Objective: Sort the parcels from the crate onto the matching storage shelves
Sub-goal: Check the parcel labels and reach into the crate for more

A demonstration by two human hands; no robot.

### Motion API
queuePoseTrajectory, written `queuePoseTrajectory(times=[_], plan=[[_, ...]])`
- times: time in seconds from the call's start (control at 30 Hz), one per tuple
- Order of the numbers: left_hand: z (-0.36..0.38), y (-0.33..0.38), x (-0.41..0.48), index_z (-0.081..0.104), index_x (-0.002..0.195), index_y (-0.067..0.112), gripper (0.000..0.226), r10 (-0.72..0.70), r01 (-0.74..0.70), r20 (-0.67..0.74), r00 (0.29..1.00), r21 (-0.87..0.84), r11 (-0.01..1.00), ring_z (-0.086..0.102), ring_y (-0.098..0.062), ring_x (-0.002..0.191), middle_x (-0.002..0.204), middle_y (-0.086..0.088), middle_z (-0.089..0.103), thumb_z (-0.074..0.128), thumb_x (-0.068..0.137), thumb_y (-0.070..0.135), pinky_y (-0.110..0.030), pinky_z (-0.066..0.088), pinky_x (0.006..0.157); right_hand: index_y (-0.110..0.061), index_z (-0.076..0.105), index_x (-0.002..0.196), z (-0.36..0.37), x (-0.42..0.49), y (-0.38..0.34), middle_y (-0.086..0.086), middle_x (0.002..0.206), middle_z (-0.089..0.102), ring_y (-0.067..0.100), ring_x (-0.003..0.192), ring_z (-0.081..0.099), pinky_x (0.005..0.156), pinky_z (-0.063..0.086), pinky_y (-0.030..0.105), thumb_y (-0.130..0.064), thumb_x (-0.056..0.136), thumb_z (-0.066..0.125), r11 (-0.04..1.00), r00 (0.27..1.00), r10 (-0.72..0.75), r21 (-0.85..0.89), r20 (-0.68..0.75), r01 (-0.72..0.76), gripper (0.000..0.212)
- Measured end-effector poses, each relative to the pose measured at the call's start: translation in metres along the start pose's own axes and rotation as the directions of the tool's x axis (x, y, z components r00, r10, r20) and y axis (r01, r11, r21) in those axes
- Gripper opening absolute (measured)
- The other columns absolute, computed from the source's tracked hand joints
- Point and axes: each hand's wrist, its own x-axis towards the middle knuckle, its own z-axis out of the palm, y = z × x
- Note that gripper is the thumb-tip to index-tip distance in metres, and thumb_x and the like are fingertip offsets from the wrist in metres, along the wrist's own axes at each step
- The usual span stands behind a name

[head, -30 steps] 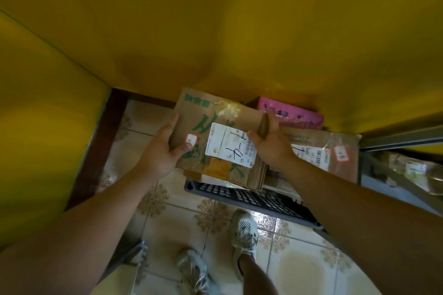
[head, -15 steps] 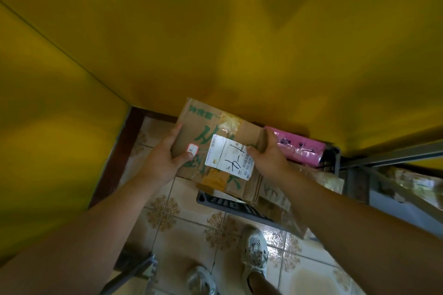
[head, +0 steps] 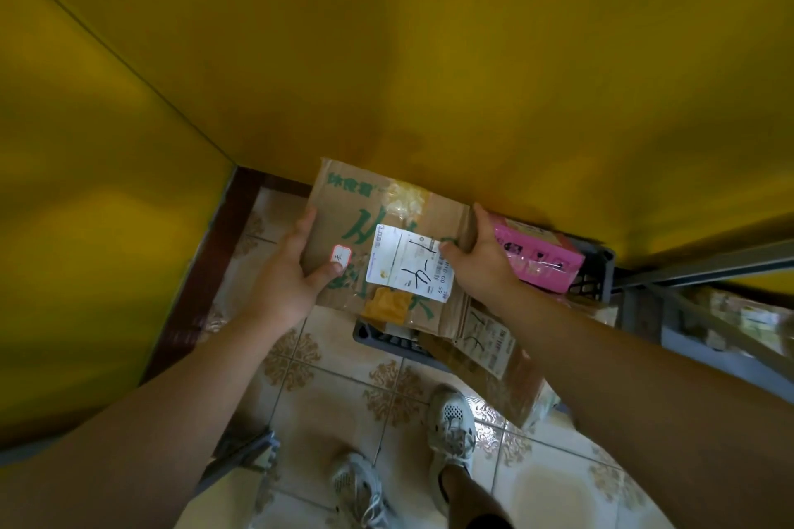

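Observation:
I hold a flat brown cardboard parcel with green print, a white label with handwriting and a small red-edged sticker. My left hand grips its left edge, thumb next to the sticker. My right hand grips its right edge. The parcel hangs above the dark plastic crate on the floor. Inside the crate lie a pink parcel and another brown parcel with a white label, partly hidden by my right arm.
Yellow walls meet in a corner right ahead and to the left, with a dark skirting board. A grey metal shelf frame with packages stands at the right. My feet in light shoes stand on patterned tiles.
The parcel stays gripped in both hands and has risen slightly away from the crate. My view has shifted, so the crate and pink parcel now sit further right.

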Motion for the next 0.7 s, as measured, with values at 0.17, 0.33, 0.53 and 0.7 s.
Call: queuePoseTrajectory(times=[0.17, 0.33, 0.53, 0.7], plan=[[-0.009, 0.009, -0.011, 0.016, 0.154, 0.033, 0.084, -0.012, 0.012, 0.001, 1.000, -0.033, 0.999, 0.038, -0.005, 0.128, 0.149, 0.012, 0.029, 0.068, 0.089, 0.020, -0.029, 0.039, 0.105, -0.029, 0.004, 0.158, -0.004, -0.012, -0.013, 0.008, 0.148, 0.047, 0.031, 0.121, 0.056, 0.093, 0.050, 0.036, -0.025, 0.098, 0.060, 1.000, 1.000, -0.016, -0.020, -0.007, 0.016, 0.082], [-0.012, 0.016, -0.020, 0.017, 0.154, 0.035, 0.084, -0.018, 0.018, -0.004, 1.000, -0.067, 0.998, 0.046, -0.005, 0.123, 0.148, 0.013, 0.033, 0.069, 0.089, 0.021, -0.028, 0.046, 0.099, -0.033, 0.005, 0.157, -0.011, -0.026, -0.025, 0.010, 0.148, 0.046, 0.029, 0.107, 0.061, 0.078, 0.048, 0.029, -0.031, 0.099, 0.058, 0.996, 0.999, -0.040, -0.084, -0.032, 0.037, 0.079], [-0.030, 0.058, -0.048, 0.015, 0.154, 0.033, 0.081, -0.051, 0.045, -0.041, 0.998, -0.130, 0.991, 0.042, 0.000, 0.119, 0.136, 0.019, 0.038, 0.065, 0.091, 0.020, -0.003, 0.036, 0.080, -0.043, 0.005, 0.155, -0.036, -0.072, -0.064, 0.003, 0.158, 0.031, 0.033, 0.128, 0.051, 0.096, 0.051, 0.045, -0.045, 0.097, 0.054, 0.981, 0.989, -0.130, -0.157, -0.070, 0.118, 0.075], [-0.059, 0.112, -0.085, 0.018, 0.153, 0.033, 0.078, 0.009, -0.020, -0.060, 0.998, -0.190, 0.982, 0.039, 0.002, 0.118, 0.133, 0.019, 0.039, 0.064, 0.092, 0.019, -0.002, 0.038, 0.077, -0.045, 0.004, 0.155, -0.070, -0.134, -0.107, 0.000, 0.158, 0.021, 0.032, 0.133, 0.043, 0.099, 0.046, 0.041, -0.045, 0.100, 0.049, 0.965, 0.967, -0.215, -0.178, -0.134, 0.190, 0.071]])
